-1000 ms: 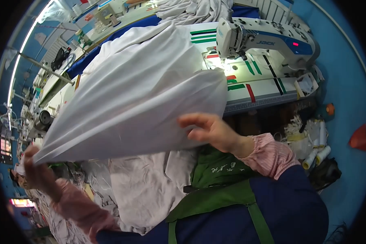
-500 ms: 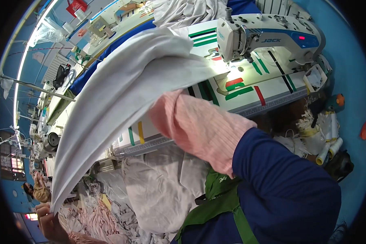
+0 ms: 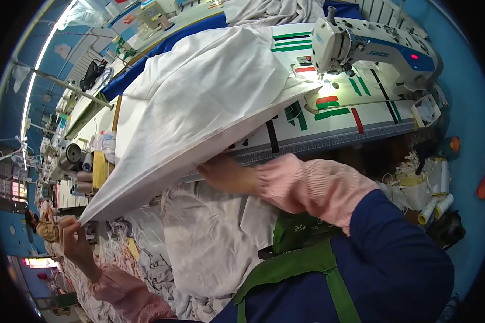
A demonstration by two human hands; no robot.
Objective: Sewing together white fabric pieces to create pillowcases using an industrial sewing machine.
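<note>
A large white piece of fabric (image 3: 205, 81) spreads over the worktable, its narrow end lying at the needle area of the sewing machine (image 3: 377, 51). My left hand (image 3: 75, 242), at lower left, pinches the far corner of the fabric and holds it out taut. A long folded edge runs from that corner up to the machine. Beneath the middle of this edge is my right hand (image 3: 229, 175), against the fabric. Its fingers are blurred and partly hidden, so their grip does not show. The machine's lamp lights the spot under its head.
Pale cloth (image 3: 210, 242) hangs below the table's front edge, which carries a ruler strip (image 3: 307, 146). Thread cones (image 3: 442, 204) and scraps lie at right. A yellow box (image 3: 100, 169) stands left of the fabric. Another person (image 3: 47, 226) is far left.
The fabric has fallen from a raised, bunched arc to a flatter spread over the table. My left hand has moved up slightly; my right hand has come down from the fabric's edge into view.
</note>
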